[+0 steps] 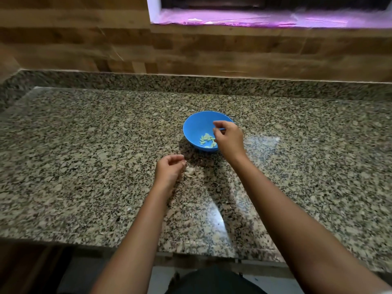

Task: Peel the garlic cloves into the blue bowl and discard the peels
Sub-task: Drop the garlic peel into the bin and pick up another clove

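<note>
The blue bowl (196, 126) sits near the middle of the granite desk (84, 166), tilted a little toward the person, with a small heap of pale peeled cloves (206, 140) lying low on its near inner wall. The right hand (228, 137) hovers over the bowl's right rim, thumb and forefinger drawn close together above the cloves; whether a clove is pinched there or the grip is bare is too small to tell. Its place over the rim suits dropping a clove straight in, so that is likely the step in hand.

The left hand (169, 170) rests lower and nearer, fingers loosely curled, just beside a little pale pile (189, 171) on the desk in front of the bowl. The pile looks like peels, perhaps with unpeeled cloves among them; I cannot tell which, nor whether the fingers hold any of it. Keeping this pile outside the bowl separates waste from clean cloves.

There is wide open desk to the left and right of the bowl, and a raised granite lip (191, 81) behind under the wooden wall (84, 49). The front edge lies well behind the hands, so peels could be swept toward it without nearing the bowl.
</note>
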Demonstrator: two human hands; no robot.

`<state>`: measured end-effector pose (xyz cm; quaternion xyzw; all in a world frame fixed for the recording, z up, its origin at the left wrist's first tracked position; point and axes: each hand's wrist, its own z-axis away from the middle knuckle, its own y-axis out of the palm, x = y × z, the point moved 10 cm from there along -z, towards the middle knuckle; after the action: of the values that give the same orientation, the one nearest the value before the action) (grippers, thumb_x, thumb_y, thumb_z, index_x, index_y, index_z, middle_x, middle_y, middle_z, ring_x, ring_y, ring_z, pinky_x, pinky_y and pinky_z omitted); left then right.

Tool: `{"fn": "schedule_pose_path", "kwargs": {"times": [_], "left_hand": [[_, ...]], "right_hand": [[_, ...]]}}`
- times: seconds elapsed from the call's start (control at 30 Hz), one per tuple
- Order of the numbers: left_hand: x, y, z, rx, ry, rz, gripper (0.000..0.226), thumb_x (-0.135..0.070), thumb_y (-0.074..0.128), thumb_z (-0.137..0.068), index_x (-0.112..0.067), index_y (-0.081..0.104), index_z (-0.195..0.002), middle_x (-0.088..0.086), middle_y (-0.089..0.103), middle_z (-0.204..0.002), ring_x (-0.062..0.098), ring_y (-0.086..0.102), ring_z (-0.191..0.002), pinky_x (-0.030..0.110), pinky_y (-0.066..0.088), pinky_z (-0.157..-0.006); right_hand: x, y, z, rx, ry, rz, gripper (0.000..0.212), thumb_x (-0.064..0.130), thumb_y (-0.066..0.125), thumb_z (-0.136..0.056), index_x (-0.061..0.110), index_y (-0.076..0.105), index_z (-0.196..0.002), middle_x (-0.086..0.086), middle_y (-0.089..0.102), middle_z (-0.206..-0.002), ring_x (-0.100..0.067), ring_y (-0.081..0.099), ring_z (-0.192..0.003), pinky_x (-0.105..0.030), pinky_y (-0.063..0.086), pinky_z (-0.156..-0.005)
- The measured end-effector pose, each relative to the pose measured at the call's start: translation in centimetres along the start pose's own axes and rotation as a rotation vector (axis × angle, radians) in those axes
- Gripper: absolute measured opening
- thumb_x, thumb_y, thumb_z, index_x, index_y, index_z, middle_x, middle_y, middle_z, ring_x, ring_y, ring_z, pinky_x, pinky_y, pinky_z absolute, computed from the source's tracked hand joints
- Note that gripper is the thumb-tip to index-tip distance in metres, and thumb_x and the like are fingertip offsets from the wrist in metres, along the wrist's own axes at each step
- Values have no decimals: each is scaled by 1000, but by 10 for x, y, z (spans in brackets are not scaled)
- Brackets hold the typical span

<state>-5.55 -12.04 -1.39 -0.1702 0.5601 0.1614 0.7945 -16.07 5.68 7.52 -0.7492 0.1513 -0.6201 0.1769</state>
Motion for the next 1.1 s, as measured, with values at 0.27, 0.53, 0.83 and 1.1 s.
{"fn": "schedule_pose_path", "kwargs": {"times": [0.27, 0.53, 0.83, 1.1], "left_hand": [[11, 14, 2, 34, 134, -522, 36, -16, 74, -79, -8, 60, -111, 2, 57, -102, 13, 55, -86, 16, 44, -67], [13, 18, -8, -22, 191, -680, 5, -14, 66, -86, -11, 66, -90, 10, 64, -104, 18, 59, -89, 24, 45, -73], [0, 33, -7, 26, 281, -749, 30, -14, 64, -87, -7, 59, -116, 9, 54, -119, 17, 50, -104, 21, 38, -84], [4, 21, -7, 3, 253, -717, 14, -10, 60, -88, -6, 63, -102, 6, 60, -102, 13, 53, -85, 17, 40, -70]], "right_hand": [[-27, 13, 52, 33, 67, -131, 17, 9, 56, -91, 12, 69, -101, -8, 68, -94, -15, 61, -78, -38, 54, -75], [-55, 52, 71, 333, 192, 62, 36, 9, 61, -89, 13, 58, -124, -3, 60, -123, -17, 61, -104, -35, 52, -90], [-46, 74, 61, 433, 19, 405, 33, 5, 58, -88, 8, 63, -120, -12, 57, -117, -25, 55, -108, -27, 40, -91], [-51, 64, 60, 377, 93, 334, 30, 13, 61, -89, 6, 62, -118, -11, 57, -124, -23, 55, -111, -25, 41, -90]]}}
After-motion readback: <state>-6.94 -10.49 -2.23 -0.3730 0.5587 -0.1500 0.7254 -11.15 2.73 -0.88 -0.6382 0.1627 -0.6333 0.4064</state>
